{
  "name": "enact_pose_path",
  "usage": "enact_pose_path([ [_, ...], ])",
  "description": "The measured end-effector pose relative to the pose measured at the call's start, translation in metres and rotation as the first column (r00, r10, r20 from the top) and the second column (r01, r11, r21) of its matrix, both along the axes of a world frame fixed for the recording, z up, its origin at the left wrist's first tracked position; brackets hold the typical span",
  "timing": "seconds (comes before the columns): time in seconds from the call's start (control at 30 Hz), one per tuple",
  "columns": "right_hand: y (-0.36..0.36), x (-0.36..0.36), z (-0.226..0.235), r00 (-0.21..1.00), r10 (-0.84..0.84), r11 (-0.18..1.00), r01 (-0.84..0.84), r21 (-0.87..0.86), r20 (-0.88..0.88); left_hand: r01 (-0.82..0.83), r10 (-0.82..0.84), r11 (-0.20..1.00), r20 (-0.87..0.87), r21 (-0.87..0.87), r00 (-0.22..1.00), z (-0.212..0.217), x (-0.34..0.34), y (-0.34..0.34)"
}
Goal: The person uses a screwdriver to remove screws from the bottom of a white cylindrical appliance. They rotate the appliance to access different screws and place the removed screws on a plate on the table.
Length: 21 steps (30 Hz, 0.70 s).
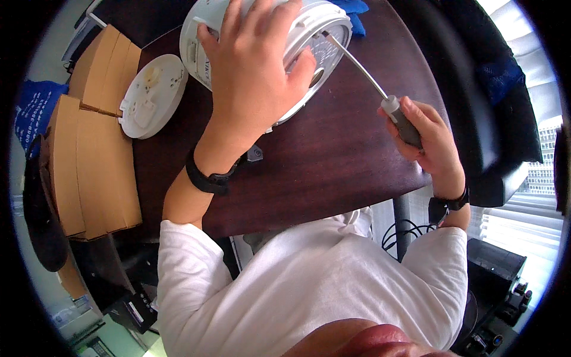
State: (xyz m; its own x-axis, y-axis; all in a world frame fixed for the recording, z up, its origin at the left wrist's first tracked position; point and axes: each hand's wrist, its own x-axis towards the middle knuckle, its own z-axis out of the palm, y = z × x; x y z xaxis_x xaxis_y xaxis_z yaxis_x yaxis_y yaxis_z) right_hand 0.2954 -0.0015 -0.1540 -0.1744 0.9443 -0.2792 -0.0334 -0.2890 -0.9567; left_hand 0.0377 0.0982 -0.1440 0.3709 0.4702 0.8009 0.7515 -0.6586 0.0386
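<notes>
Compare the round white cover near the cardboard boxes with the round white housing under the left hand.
The cover is a shallow disc; the housing is deeper and looks larger. The cover is untouched; the housing has the left hand on it and a screwdriver at its rim. Both are white and round.

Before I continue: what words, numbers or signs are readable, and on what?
Blue fabric: white characters and digits, which I won't copy out.
White round housing: dark lettering by the left hand, too small to read surely.
Grey piece: tiny mark, unreadable.
</notes>
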Motion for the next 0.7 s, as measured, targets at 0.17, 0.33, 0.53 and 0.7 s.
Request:
enact_pose_path([
  [0.17,-0.006,-0.002,-0.003,0.919,-0.02,0.967,-0.082,-0.242,-0.395,-0.002,0.002,1.0,-0.007,0.009,1.0,-0.002,-0.001,0.001],
  [0.33,-0.02,-0.009,-0.012,0.764,0.024,0.965,-0.187,-0.186,-0.644,-0.002,0.002,1.0,-0.007,0.003,1.0,-0.002,-0.001,0.0],
  [0.53,-0.019,-0.009,-0.012,0.868,0.194,0.967,-0.249,-0.061,-0.457,0.003,-0.003,1.0,-0.007,0.002,1.0,-0.002,-0.001,0.0],
  [0.7,-0.018,-0.014,-0.005,0.813,0.203,0.945,-0.309,-0.109,-0.546,0.001,-0.001,1.0,0.002,0.01,1.0,-0.002,-0.001,-0.001],
])
